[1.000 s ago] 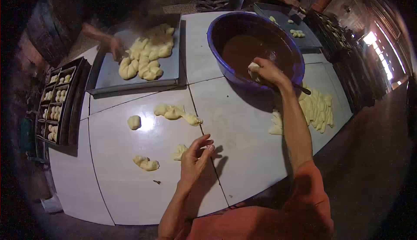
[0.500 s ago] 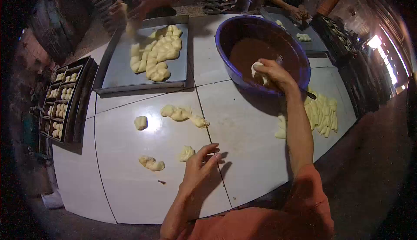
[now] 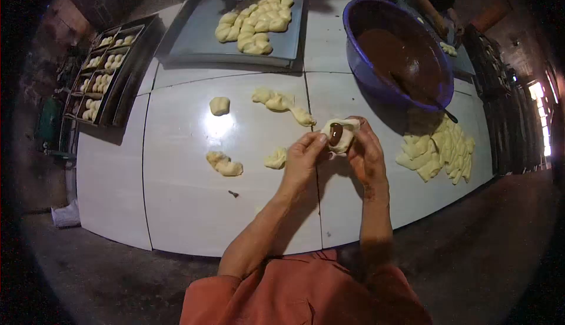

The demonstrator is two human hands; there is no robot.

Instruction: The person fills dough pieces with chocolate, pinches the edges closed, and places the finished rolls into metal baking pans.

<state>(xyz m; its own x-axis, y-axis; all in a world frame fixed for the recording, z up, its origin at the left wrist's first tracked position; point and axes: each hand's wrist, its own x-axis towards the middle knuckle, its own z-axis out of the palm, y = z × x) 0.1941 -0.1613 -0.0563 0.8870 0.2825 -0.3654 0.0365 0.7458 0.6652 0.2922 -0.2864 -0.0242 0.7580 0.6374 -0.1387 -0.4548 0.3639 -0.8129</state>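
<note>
Between my two hands is a piece of dough [image 3: 349,126] with a dab of brown filling [image 3: 336,133] in its middle. My left hand [image 3: 306,157] pinches its left edge between thumb and fingers. Around its right side curl the fingers of my right hand [image 3: 369,154]. On the white table near my left hand lie a small pleated dough lump [image 3: 275,158] and a long twisted dough strip [image 3: 281,105]. Right of my hands is a purple basin [image 3: 359,66] of brown filling [image 3: 400,60], a handle jutting over its rim. Flat dough pieces [image 3: 438,148] overlap below the basin.
Shaped dough [image 3: 259,22] sits in a metal tray [image 3: 197,28] at the back. A dark rack of divided pans [image 3: 126,78] with dough balls stands on the left. A dough ball [image 3: 220,106] and a browned dough piece [image 3: 224,164] lie left of centre. Other people's hands show at the far side.
My right hand has come from the basin to meet my left, which has moved up and right. Both now hold the filled dough. The view has shifted, with the table appearing higher.
</note>
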